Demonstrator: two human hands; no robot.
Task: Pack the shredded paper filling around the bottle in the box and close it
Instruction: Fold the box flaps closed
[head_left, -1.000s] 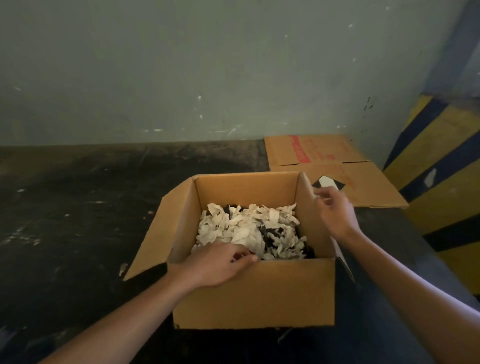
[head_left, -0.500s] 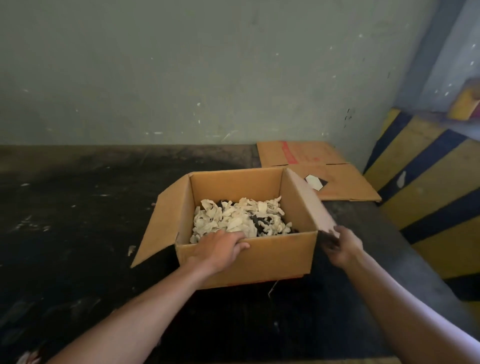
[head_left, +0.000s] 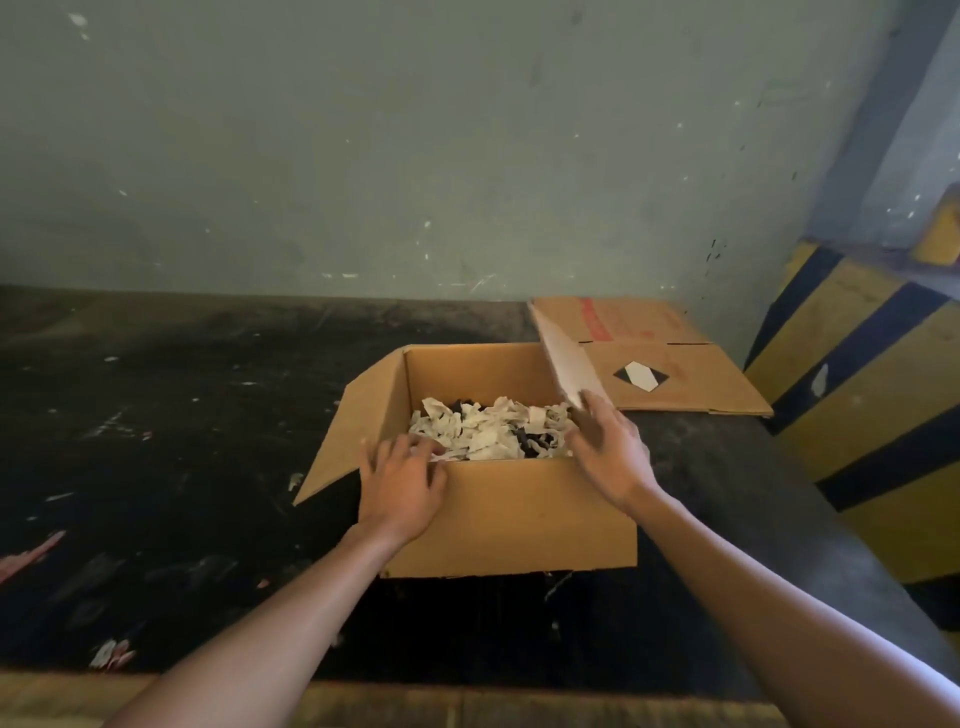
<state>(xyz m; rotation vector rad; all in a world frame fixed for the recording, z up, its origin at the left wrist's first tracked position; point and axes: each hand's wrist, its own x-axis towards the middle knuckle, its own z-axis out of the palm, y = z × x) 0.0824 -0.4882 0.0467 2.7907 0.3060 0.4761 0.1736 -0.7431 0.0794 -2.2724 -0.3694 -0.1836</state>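
Observation:
An open brown cardboard box (head_left: 519, 519) stands on the dark table. Pale shredded paper (head_left: 483, 431) fills it, with dark patches of something showing between the strips; the bottle itself is not clearly visible. My left hand (head_left: 402, 483) rests on the box's front rim near its left corner, fingers spread and reaching into the paper's edge. My right hand (head_left: 608, 449) holds the lower end of the right flap (head_left: 566, 358), which is raised and tilts inward over the box. The left flap (head_left: 353, 431) hangs outward.
A flattened cardboard box (head_left: 675, 379) with red print lies behind and to the right. A yellow and black striped barrier (head_left: 872, 415) stands at the right. A grey-green wall (head_left: 415, 156) backs the table. Small paper scraps (head_left: 111, 652) lie at the near left.
My right hand went from the box's lower right corner up to the right flap and lifted it inward. My left hand stayed on the front rim, its fingers now spread.

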